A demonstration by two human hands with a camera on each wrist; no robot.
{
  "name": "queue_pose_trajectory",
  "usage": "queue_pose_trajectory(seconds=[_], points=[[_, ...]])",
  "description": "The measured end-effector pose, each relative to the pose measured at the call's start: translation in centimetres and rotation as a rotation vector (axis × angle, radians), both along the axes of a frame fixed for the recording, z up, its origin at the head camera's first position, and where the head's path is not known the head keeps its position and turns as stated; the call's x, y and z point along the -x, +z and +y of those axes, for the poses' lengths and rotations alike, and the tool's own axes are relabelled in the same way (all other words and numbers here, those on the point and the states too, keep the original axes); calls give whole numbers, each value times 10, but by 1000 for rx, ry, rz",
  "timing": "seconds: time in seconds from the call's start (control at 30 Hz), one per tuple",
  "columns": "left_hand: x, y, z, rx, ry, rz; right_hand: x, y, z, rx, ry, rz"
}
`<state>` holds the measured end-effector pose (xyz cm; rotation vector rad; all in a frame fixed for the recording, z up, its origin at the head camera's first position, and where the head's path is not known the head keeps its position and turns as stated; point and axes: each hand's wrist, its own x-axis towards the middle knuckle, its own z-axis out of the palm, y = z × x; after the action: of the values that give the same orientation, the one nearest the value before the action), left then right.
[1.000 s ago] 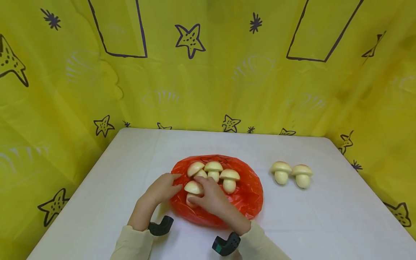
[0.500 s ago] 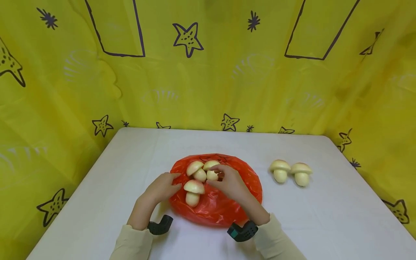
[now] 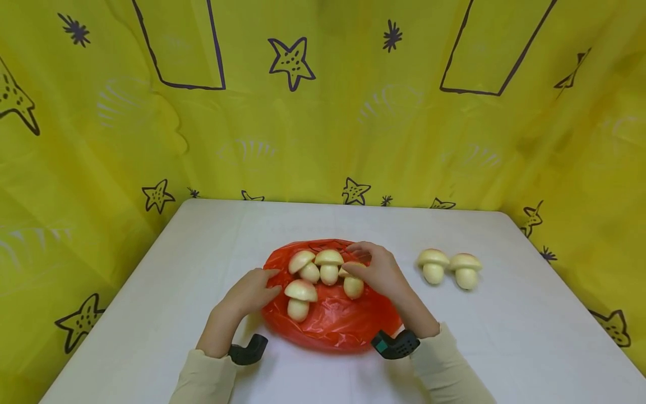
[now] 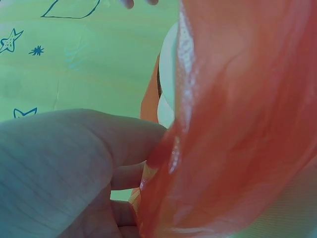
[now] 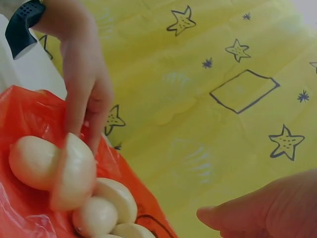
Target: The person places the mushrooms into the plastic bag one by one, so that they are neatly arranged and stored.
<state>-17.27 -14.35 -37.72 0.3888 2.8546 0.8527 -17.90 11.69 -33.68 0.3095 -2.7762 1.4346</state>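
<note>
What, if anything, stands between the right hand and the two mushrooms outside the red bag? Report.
Nothing visible stands between the right hand and the nearer mushroom, only white tabletop. That mushroom itself sits in the straight line to the farther mushroom.

Your head view is evenly lit, with faint, soft-edged shadows on the white table [image 3: 530,336]. Your left wrist view turns the yellow backdrop [image 4: 79,69] pale green, keeps your left hand [image 4: 64,168] dim and soft, and shows white glare streaking the red plastic bag [image 4: 247,109]. Your right wrist view looks brighter, though slightly hazy, with your right hand [image 5: 277,208] softly focused.
</note>
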Motion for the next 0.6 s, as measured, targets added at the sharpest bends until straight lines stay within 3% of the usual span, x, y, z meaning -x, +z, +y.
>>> queue_pose_trajectory(seconds=[0.6], points=[[0, 1, 0, -1, -8, 7, 11, 13, 38, 15, -83, 19]])
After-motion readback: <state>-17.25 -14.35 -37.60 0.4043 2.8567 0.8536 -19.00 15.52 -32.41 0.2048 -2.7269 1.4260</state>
